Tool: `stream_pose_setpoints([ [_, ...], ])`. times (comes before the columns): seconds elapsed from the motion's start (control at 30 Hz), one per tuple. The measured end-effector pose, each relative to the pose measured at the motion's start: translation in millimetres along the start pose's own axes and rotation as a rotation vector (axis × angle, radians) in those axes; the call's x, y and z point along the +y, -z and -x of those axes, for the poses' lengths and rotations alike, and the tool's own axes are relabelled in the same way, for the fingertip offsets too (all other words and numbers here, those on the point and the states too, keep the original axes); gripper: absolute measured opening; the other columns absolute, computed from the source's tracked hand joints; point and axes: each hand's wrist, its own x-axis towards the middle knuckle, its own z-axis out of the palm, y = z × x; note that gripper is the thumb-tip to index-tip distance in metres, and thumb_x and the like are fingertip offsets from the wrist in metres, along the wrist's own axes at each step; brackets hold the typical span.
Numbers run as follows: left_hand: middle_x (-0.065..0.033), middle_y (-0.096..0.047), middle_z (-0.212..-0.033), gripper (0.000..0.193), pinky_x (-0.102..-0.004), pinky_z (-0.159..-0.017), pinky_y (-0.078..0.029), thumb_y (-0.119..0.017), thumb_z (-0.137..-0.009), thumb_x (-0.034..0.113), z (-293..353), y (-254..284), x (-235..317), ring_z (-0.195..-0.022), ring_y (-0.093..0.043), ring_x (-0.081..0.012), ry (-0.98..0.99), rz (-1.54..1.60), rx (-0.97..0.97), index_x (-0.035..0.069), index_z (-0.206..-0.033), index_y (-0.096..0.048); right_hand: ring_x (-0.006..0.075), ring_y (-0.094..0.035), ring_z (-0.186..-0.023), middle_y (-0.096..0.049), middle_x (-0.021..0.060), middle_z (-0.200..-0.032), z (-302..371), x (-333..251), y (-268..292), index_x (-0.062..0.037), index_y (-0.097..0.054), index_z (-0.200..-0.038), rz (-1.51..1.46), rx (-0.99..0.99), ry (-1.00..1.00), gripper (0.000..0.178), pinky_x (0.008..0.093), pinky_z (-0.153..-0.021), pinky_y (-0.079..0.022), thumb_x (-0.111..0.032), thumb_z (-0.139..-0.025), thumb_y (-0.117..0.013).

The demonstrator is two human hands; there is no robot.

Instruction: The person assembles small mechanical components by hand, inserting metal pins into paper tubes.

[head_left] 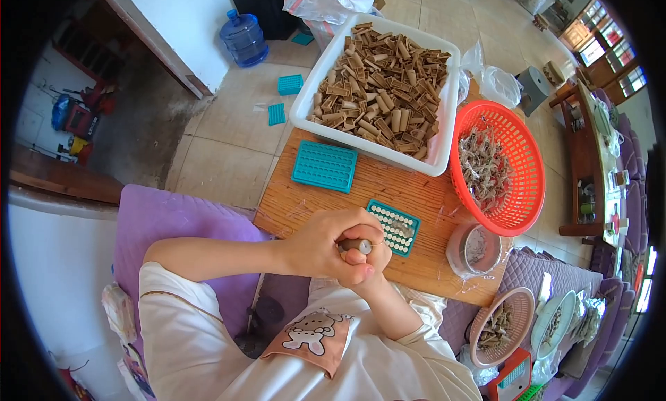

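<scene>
Brown tube (356, 245): clamped between both hands, at the table's near edge.
Left hand (325, 243): wrapped over the tube.
Right hand (369, 261): fingers closed under it.
Teal tray (393, 226): just beyond the hands, on the table (409, 193).
White bin (378, 82): far side, full of brown tubes.

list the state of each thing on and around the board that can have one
left hand: closed over the right, fingers wrapped on the small brown tube
right hand: closed on the small brown tube
small brown tube: held between both hands
white bin: heaped with brown tubes
red basket: partly filled with pale pieces
small teal tray: holes mostly filled
large teal tray: lying flat, apart from the hands
</scene>
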Motion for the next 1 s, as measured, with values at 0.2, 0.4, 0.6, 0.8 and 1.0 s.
stream_pose_setpoints([
  [0.2,-0.0069,-0.058,-0.088,0.046,-0.0292,-0.068,-0.047,-0.071,-0.062,0.025,6.2,-14.0,-12.2,-0.076,-0.059,-0.0197,0.121,0.078,-0.024,0.005,-0.098,-0.05,0.0093,-0.014,-0.036,-0.019,-0.003,-0.055,25.7,14.3,-22.4,-0.0096,-0.037,-0.071,-0.688,0.293,-0.275,0.019,0.0227,-0.034,-0.017,-0.006,-0.088,-0.03],
  [0.4,-0.0161,-0.057,-0.1,0.065,-0.0375,-0.068,-0.049,-0.055,-0.077,0.047,19.3,-29.7,-32.1,-0.076,-0.06,-0.0323,0.284,-0.061,-0.443,0.005,-0.12,-0.031,0.0214,-0.057,-0.065,-0.057,0.0094,-0.073,53.2,18.0,55.3,-0.0027,-0.05,-0.091,0.108,-0.377,-0.388,0.015,0.0301,-0.058,-0.046,-0.015,-0.083,-0.052],
  [0.6,-0.0267,-0.042,-0.119,0.079,-0.043,-0.086,-0.041,-0.034,-0.081,0.06,48.9,-52.8,-39.3,-0.101,-0.048,-0.0403,0.08,-0.131,-0.766,0.004,-0.132,-0.01,0.0137,-0.049,-0.072,-0.053,0.0063,-0.082,115.2,36.1,215.8,-0.0023,-0.049,-0.095,0.395,0.689,-0.428,0.041,0.0255,-0.063,-0.041,-0.042,-0.087,-0.043],
  [0.8,-0.0233,-0.045,-0.117,0.074,-0.0391,-0.088,-0.04,-0.031,-0.083,0.057,37.4,-50.2,-38.3,-0.105,-0.047,-0.037,0.188,-0.035,-0.834,0.004,-0.13,-0.011,0.0166,-0.05,-0.084,-0.052,0.0041,-0.098,207.6,16.8,445.1,-0.0067,-0.05,-0.102,-0.367,1.805,-0.706,0.021,0.0258,-0.068,-0.041,-0.02,-0.086,-0.043],
  [1.0,-0.0214,-0.047,-0.115,0.067,-0.0384,-0.087,-0.04,-0.03,-0.086,0.053,28.0,-49.1,-35.8,-0.103,-0.049,-0.0358,0.403,0.134,-0.786,0.003,-0.128,-0.018,0.0181,-0.047,-0.092,-0.05,0.006,-0.098,182.5,17.4,453.2,-0.0083,-0.049,-0.106,-0.019,1.583,-0.579,0.027,0.0275,-0.076,-0.036,-0.017,-0.08,-0.051],
])
